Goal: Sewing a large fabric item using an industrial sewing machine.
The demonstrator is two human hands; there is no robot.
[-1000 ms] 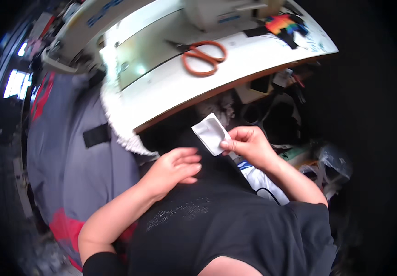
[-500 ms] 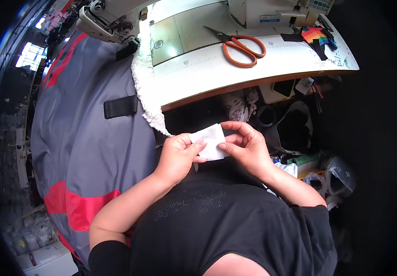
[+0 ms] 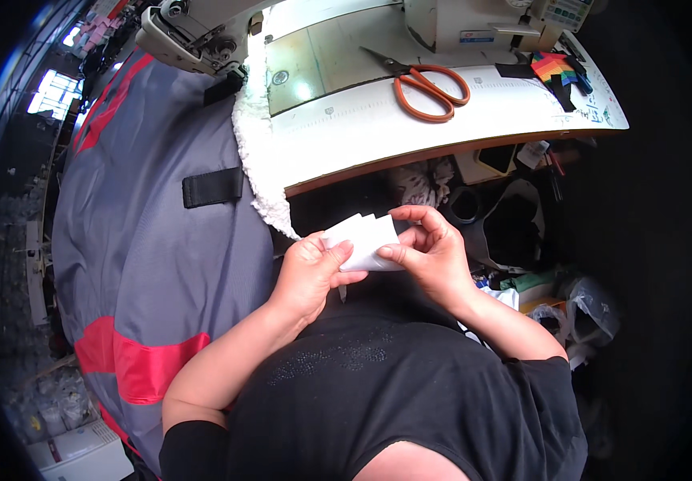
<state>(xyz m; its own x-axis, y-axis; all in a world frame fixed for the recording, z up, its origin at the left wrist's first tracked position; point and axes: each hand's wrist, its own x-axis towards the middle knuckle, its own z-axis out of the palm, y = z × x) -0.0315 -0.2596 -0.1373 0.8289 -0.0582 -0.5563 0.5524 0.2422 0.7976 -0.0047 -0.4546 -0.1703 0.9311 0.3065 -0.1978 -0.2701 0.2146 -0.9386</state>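
Closest in, black shirt (image 3: pixel 410 401) filling the lower middle, forearms rising from it. Just above, left hand (image 3: pixel 310 272) curled closed on the left edge of a small white fabric piece (image 3: pixel 362 240), thumb laid across its lower face. Right hand (image 3: pixel 434 252) pinched shut on the same piece from the right, thumb and forefinger meeting on its right edge, other fingers arched over the top. White piece held in the air between both hands, below the front edge of the surface (image 3: pixel 442 128), touching nothing else. To the left, grey garment with red panels (image 3: pixel 145 264) draped down, black strap (image 3: pixel 213 187) across it, white fleecy trim (image 3: pixel 262 176) along its edge by the surface. Under the surface, clutter of dark bits and bags, too jumbled to tell apart. Farther on, orange-handled scissors (image 3: pixel 426 88) lying flat on the white surface, a multicoloured striped patch (image 3: pixel 556 68) well to their right, and sewing machine (image 3: pixel 474 20) at the far rim.
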